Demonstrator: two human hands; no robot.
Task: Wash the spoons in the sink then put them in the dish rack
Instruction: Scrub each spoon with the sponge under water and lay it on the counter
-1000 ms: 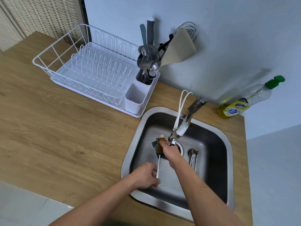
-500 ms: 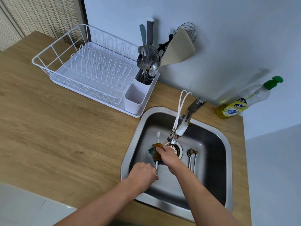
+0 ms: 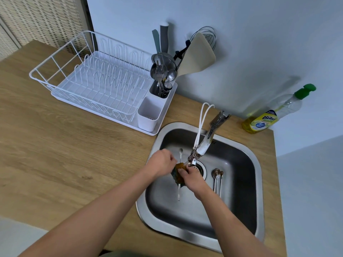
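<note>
Spoon in hand: a slim spoon (image 3: pixel 179 175) is held over the sink (image 3: pixel 246 191), near the middle, just left of the tap's spout; one end shows above the hands and the other below them.
Left hand: the left hand (image 3: pixel 162 162) sits at the spoon's far part with fingers curled; it seems to pinch the spoon, though the contact itself is hidden.
Right hand: the right hand (image 3: pixel 191 176) has its fingers curled round a yellow-and-dark sponge (image 3: pixel 178 176), which is pressed against the spoon's middle.
Step in hand: judging by the grip, this spoon is being scrubbed; rinsing looks not yet done.
Spoons waiting: a few more spoons (image 3: pixel 217 179) lie together on the sink floor, right of the drain, apart from both hands.
Dish rack: the white dish rack (image 3: pixel 61 76) stands on the wooden counter, far left of the sink. Its far cutlery cup holds utensils; whether any are washed spoons from this task I cannot tell. The near cup (image 3: pixel 148 115) looks bare.
Water: no stream is clearly visible from the tap (image 3: pixel 202 147).
Progress: early to middle, by my reading. Left to do: finish this spoon, wash those waiting, carry all to the rack.
</note>
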